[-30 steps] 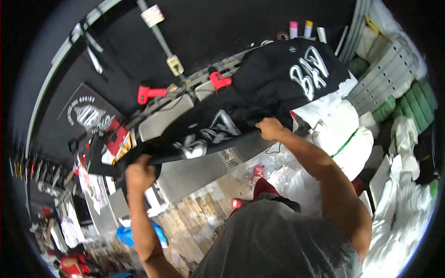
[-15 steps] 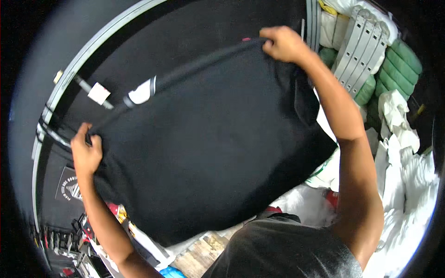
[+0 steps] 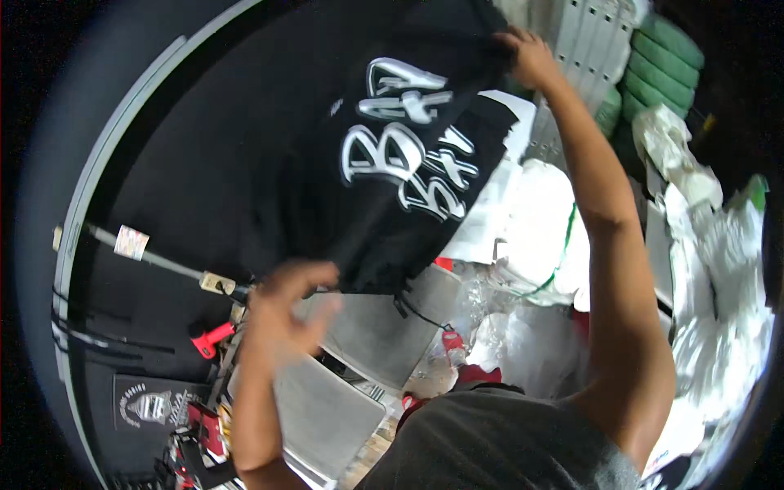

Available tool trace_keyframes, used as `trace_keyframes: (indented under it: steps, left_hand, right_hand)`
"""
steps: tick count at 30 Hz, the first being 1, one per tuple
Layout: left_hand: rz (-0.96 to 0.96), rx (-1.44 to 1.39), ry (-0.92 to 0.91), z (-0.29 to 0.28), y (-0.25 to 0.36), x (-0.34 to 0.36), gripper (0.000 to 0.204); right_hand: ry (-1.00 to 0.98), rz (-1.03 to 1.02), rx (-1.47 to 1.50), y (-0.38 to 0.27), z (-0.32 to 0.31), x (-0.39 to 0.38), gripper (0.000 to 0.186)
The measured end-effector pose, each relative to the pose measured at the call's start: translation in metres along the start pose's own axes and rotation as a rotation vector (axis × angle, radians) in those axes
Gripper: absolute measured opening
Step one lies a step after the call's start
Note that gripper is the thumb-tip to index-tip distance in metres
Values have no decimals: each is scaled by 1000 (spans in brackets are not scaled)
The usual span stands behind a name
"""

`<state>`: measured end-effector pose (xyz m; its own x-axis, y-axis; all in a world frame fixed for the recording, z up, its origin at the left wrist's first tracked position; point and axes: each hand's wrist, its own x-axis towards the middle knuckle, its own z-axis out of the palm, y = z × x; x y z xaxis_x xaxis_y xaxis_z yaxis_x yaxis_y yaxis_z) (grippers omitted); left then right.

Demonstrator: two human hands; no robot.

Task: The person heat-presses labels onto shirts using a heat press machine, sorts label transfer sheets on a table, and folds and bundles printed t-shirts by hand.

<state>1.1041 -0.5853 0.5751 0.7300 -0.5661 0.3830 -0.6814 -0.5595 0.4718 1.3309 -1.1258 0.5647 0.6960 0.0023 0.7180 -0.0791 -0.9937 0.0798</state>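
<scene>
My right hand (image 3: 527, 61) grips the edge of a black garment (image 3: 449, 45) at the upper right, fingers bent over the fabric. The cloth hangs over more black fabric with large white lettering (image 3: 380, 155); I cannot tell exactly where one layer ends. A white sheet (image 3: 478, 220) shows beneath its right edge. My left hand (image 3: 290, 314), blurred by motion, is spread open just below the fabric, apart from its grip, over grey flat platens (image 3: 318, 408).
A red heat gun (image 3: 211, 339) and power outlet (image 3: 216, 283) sit at the left against the black wall. Grey slotted metal bars (image 3: 588, 41), green bundles (image 3: 661, 65) and white plastic-wrapped piles (image 3: 710, 302) line the right. A white bundle with green strap (image 3: 539, 229) lies below them.
Half a second ago both hands held the plain black cloth stretched out. My left hand has let go and dropped rightward; my right hand carried its edge up and right, revealing lettering.
</scene>
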Motion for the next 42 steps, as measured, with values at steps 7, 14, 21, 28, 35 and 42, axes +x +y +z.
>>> trace_keyframes:
  steps: [7, 14, 21, 28, 35, 42]
  left_hand:
    - [-429, -824, -430, 116, 14, -193, 13]
    - [-385, -857, -482, 152, -37, -297, 21]
    - [24, -585, -627, 157, -16, -234, 20]
    - [258, -730, -687, 204, 86, -261, 21]
    - [486, -530, -1007, 257, 147, -284, 19]
    - [735, -453, -997, 299, 275, -256, 19]
  right_hand:
    - [-886, 422, 284, -51, -66, -498, 22]
    - [-1044, 1169, 390, -245, -275, -823, 28]
    - [-587, 1458, 442, -300, -377, -827, 21]
    - [-198, 1659, 219, -319, -463, -875, 21]
    - [301, 1703, -171, -319, -578, -911, 18]
    - [657, 1690, -187, -248, -595, -925, 12]
